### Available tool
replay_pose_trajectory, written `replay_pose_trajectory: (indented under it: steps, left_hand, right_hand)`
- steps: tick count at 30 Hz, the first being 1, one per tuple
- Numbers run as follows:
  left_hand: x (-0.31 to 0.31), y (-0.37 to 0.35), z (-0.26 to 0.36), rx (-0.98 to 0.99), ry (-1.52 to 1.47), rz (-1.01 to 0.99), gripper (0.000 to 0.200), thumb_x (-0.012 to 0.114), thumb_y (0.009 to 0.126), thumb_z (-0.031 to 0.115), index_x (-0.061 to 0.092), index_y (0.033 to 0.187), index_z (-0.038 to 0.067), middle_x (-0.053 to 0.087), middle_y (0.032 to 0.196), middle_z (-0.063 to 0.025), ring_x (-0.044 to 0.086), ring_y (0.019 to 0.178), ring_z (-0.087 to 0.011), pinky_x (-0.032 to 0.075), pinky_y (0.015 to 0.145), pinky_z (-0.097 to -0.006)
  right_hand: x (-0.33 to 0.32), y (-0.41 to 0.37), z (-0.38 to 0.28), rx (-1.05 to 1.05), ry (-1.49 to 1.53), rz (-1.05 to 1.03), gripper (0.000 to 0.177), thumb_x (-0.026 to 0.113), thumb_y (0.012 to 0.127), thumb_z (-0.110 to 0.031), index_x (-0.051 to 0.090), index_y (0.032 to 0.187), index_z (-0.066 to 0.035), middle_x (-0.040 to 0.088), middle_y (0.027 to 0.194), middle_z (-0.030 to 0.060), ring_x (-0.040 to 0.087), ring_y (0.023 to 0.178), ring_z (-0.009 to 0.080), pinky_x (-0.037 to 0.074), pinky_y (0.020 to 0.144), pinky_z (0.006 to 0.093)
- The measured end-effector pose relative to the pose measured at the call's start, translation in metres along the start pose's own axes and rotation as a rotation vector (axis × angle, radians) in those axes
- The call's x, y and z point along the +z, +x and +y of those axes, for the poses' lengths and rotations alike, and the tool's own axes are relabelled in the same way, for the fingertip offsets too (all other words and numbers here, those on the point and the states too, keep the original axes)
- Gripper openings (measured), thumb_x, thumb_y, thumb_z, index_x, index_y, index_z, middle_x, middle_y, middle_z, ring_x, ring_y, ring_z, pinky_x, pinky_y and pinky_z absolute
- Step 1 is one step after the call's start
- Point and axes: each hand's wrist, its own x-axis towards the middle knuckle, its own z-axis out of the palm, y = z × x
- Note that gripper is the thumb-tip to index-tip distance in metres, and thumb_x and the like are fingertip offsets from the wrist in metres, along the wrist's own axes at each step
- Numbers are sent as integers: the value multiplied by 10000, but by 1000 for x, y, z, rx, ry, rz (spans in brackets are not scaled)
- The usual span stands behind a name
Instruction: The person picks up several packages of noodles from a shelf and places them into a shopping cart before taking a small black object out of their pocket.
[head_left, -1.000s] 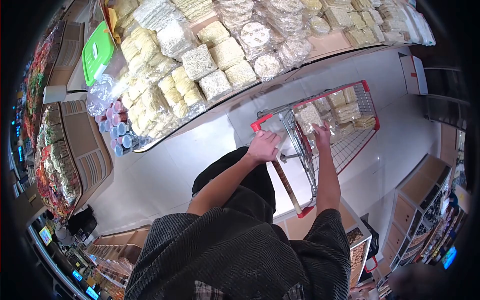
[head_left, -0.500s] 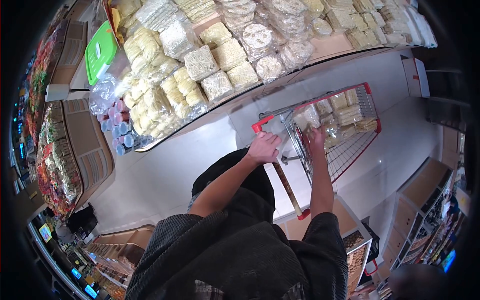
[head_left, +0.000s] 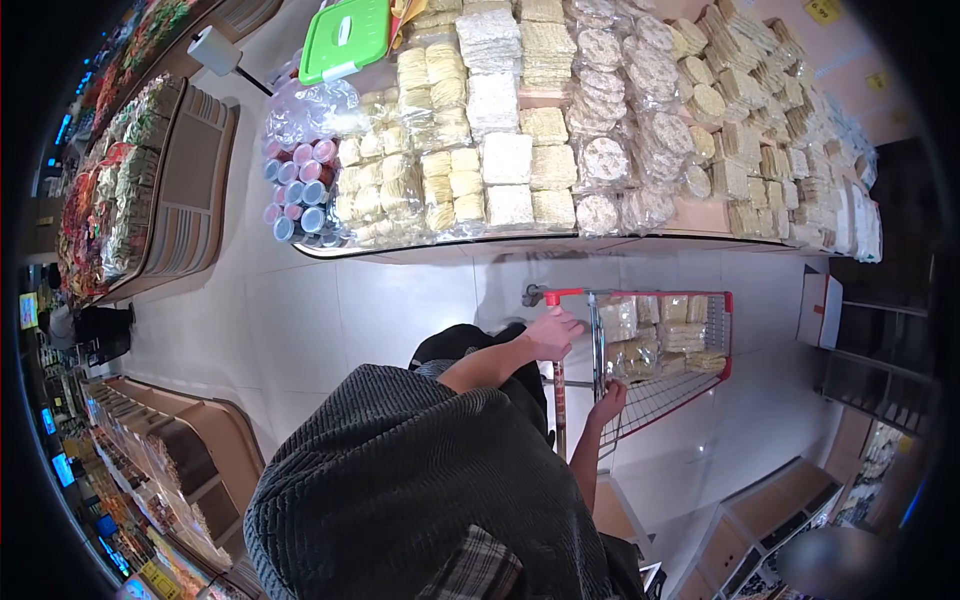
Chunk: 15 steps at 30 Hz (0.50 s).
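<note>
A shopping cart with red trim stands in front of me. Its handle is gripped near the red corner by my left hand. Inside the wire basket lie several clear packs of dried noodles, pale yellow and stacked in blocks. My right hand hovers at the near rear side of the basket, beside the noodle packs. Its fingers look loosely stretched, and I see nothing held in them.
Along the far side runs a display table edge heaped with bagged noodles. A green-lidded box and small lidded cups sit at its left end. More shelving stands left; a white box is at right.
My right hand has drawn back from the noodle packs toward the cart's rear. The view has turned, so the display table now lies level. My left hand stays on the handle.
</note>
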Motion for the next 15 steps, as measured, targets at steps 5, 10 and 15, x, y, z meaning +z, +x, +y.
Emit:
replay_pose_trajectory:
  steps: [5, 10, 15]
  left_hand:
    - [2, 3, -1, 19, -4, 37, 292, 738, 778, 240, 606, 995, 96, 643, 925, -31, 622, 993, -225, 418, 921, -405]
    - [-1, 2, 2, 4, 35, -16, 282, 732, 782, 266, 604, 976, 106, 638, 912, -27, 609, 984, -219, 414, 895, -398]
    - [-3, 3, 1, 1, 62, -51, 341, 747, 797, 304, 618, 1040, 102, 644, 950, -25, 603, 1014, -215, 405, 921, -403]
  right_hand:
    - [10, -2, -23, -15, -27, 77, 270, 473, 1001, -139, 688, 1005, 25, 704, 910, 128, 685, 893, 250, 537, 863, 388]
    - [8, 0, -16, -27, -30, 61, 253, 466, 1006, -133, 671, 986, 15, 645, 874, 91, 604, 821, 220, 504, 795, 370]
    - [10, -3, -21, -40, 36, 61, 251, 470, 1002, -129, 671, 987, 22, 653, 864, 91, 606, 812, 213, 504, 789, 370]
